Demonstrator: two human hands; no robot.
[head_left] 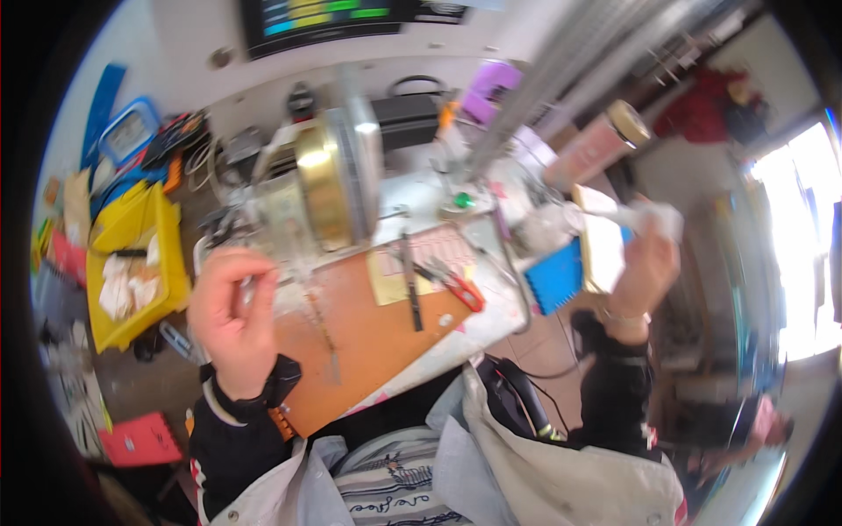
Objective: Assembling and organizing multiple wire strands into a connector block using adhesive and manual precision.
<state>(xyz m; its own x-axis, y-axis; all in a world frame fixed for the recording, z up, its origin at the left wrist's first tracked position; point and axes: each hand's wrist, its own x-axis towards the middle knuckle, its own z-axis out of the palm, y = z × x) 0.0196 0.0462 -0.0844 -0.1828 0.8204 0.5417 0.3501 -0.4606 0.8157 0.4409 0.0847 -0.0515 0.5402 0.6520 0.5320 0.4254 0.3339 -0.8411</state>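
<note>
My left hand [230, 320] is raised over the left part of the orange-brown board [355, 351]. Its thumb and forefinger meet in a pinch, and whatever may be between them is too small to make out. Off to the right, my right hand [645, 276] is lifted beside an open notepad [602, 254] and smeared by motion. Its fingers close on a blurred whitish thing [668, 221]. On the board's far part, red-handled pliers [460, 289] and a dark slim tool [410, 285] lie on a yellowish printed sheet [383, 279].
A brass-coloured wheel-like disc [320, 188] stands at the back beside a clear guard. A yellow bin [180, 263] with white scraps is at left, above a red notebook [145, 440]. On the right are a blue notebook [554, 279], a pinkish cylinder [588, 158] and a slanting metal post [561, 74].
</note>
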